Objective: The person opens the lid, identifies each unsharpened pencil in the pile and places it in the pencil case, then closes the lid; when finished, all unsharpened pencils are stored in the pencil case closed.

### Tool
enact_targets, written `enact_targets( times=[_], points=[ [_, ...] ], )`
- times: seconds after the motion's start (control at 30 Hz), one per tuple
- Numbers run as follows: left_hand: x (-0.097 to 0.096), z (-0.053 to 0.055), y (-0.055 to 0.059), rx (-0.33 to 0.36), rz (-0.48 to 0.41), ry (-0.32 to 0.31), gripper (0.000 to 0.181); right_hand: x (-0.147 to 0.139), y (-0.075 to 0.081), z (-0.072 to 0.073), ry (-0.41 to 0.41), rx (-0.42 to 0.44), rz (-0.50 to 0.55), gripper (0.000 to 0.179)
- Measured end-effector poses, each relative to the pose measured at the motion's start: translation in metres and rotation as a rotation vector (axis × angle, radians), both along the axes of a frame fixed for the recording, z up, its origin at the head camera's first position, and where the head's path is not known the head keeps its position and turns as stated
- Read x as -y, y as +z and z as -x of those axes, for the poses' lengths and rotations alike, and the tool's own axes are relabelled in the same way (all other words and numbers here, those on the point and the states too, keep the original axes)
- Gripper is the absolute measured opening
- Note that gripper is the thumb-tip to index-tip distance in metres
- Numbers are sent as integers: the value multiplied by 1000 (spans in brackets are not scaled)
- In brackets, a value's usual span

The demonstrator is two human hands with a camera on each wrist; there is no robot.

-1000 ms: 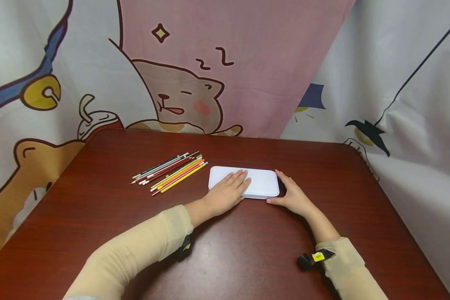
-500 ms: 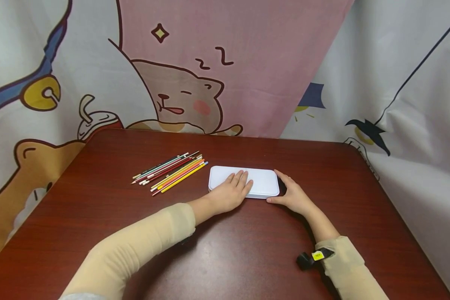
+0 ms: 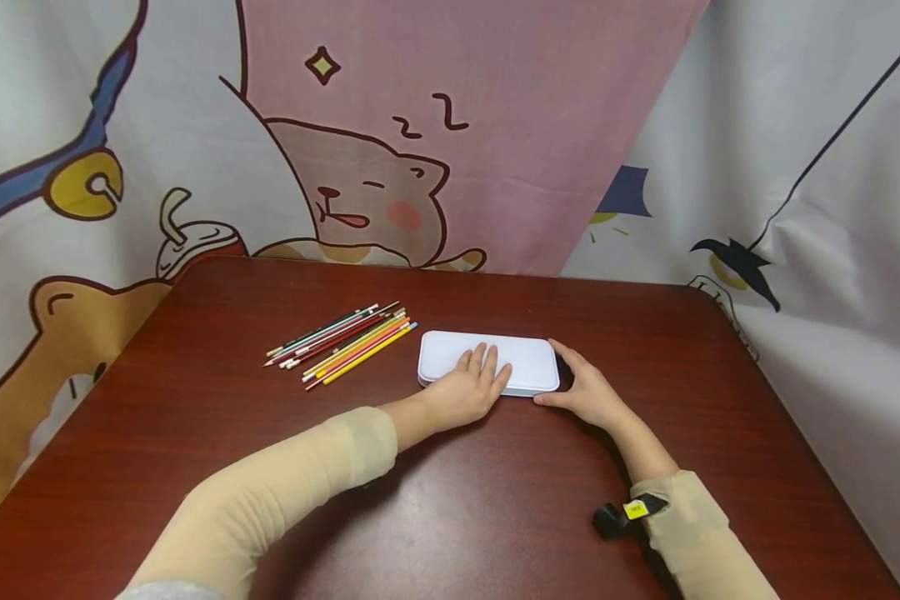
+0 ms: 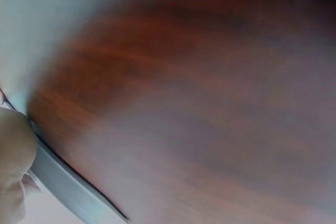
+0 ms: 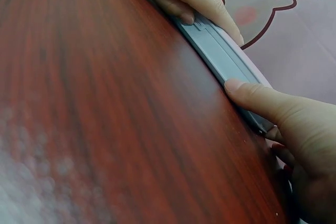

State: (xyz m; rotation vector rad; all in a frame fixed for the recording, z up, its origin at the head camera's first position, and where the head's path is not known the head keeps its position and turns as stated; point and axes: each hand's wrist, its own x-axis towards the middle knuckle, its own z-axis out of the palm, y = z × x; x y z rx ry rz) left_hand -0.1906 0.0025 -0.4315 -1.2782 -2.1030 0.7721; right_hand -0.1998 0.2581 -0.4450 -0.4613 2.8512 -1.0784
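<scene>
A white pencil case (image 3: pixel 528 358) with rounded corners lies flat and closed on the table in the head view. My left hand (image 3: pixel 467 393) rests on its lid with fingers stretched and slightly spread. The right wrist view shows that hand's thumb (image 5: pixel 185 16) against the front side, near a small catch (image 5: pixel 201 23). At the case's right end, my right hand (image 3: pixel 588 392) grips it, thumb along the front side and fingers round the far side, partly hidden. Only a blurred part of the left hand and the case's side (image 4: pixel 71 182) appear in the left wrist view.
Several pencils (image 3: pixel 341 346), dark, red, orange and yellow, lie loosely side by side to the left of the case. The dark red wooden table (image 3: pixel 450 533) meets a printed curtain (image 3: pixel 540 150) at its back edge.
My left hand has slid slightly right and toward the case's front edge, its thumb tip passing out of the head view. The right hand, case and pencils have stayed in place.
</scene>
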Motion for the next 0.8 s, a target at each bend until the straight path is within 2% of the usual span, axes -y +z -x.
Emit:
enact_targets(
  times=[0.17, 0.63, 0.8],
  points=[
    [-1, 0, -2, -21, -2, -8, 43, -1, -1, 1, 2, -1, 1, 103],
    [-4, -4, 0, -58, 71, 36, 45, -2, 1, 1, 3, -2, -5, 102],
    [-5, -5, 0, -63, 65, 35, 45, -2, 1, 0, 2, 5, -11, 102]
  ],
)
